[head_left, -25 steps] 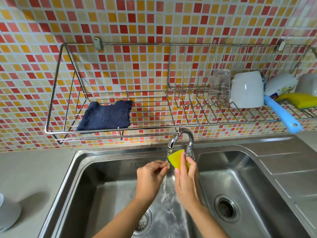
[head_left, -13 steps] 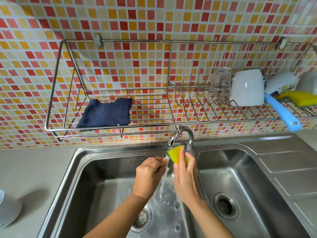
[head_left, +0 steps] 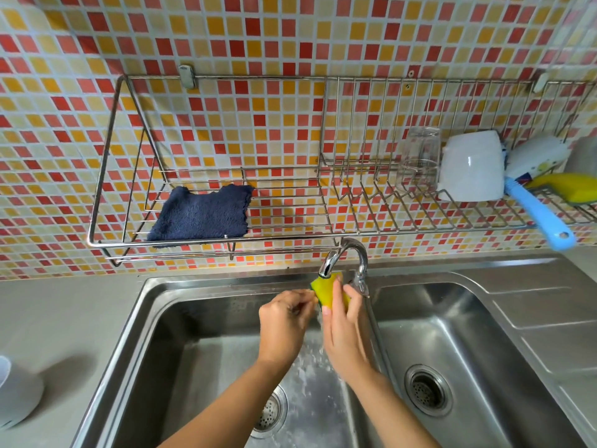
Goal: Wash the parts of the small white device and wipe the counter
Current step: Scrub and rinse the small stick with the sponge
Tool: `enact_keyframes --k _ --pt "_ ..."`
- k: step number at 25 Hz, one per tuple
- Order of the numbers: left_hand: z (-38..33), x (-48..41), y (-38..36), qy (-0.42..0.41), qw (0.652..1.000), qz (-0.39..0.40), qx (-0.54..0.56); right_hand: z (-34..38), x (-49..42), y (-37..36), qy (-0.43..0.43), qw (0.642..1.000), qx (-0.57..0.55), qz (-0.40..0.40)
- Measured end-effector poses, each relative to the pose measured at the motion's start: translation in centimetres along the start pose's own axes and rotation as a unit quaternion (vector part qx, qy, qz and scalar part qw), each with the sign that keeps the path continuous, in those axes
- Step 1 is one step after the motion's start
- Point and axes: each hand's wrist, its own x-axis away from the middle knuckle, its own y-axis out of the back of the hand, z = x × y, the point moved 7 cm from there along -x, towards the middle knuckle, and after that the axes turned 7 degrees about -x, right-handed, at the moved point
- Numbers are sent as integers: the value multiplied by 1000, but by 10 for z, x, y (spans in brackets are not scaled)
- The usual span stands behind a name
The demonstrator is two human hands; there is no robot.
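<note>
Both my hands are under the running faucet (head_left: 343, 257) over the left basin of the steel sink (head_left: 200, 334). My right hand (head_left: 345, 334) grips a yellow sponge (head_left: 327, 287) right below the spout. My left hand (head_left: 284, 321) has its fingers curled and pinched against the sponge's left edge; whatever small part it holds is hidden. A white device part (head_left: 16, 394) stands on the grey counter (head_left: 64, 318) at the far left. A dark blue cloth (head_left: 202, 216) lies in the wall rack (head_left: 206, 240).
On the rack's right side sit a clear glass (head_left: 419, 160), a white cup (head_left: 470, 168), a blue-handled brush (head_left: 538, 216) and another yellow sponge (head_left: 568, 187). The right basin (head_left: 452, 334) has an open drain. A ribbed drainboard (head_left: 549, 334) lies far right.
Both hands stay under the water, shifting slightly up toward the spout. The left fingers have curled tighter against the sponge's edge.
</note>
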Motion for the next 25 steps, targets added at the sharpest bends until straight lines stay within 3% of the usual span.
enact_keyframes --k 4,7,9,11,13,14,16,18,20,23,25 --pt "5 0 -6 51 998 27 16 -11 -2 -8 -66 993 -88 32" --pt "15 0 -15 160 982 71 65 -19 6 -18 -76 983 -145 78" --pt "26 2 -25 241 959 117 98 -38 11 -22 -184 951 -240 57" --pt "31 6 -33 309 932 140 125 -62 15 -32 -296 880 -372 7" --pt "30 10 -39 384 881 133 241 -78 15 -36 -371 800 -469 -47" --pt "26 10 -43 413 842 128 322 -85 14 -36 -400 789 -465 -45" --pt "16 10 -49 453 767 123 438 -95 11 -32 -428 815 -390 6" --pt "13 11 -54 464 737 148 468 -105 4 -33 -431 840 -322 73" --pt "12 14 -59 450 756 212 426 -116 -3 -31 -445 846 -279 89" --pt "11 18 -60 384 814 309 307 -121 -4 -29 -477 832 -263 107" --pt "12 18 -55 336 855 326 223 -128 2 -33 -486 820 -279 118"
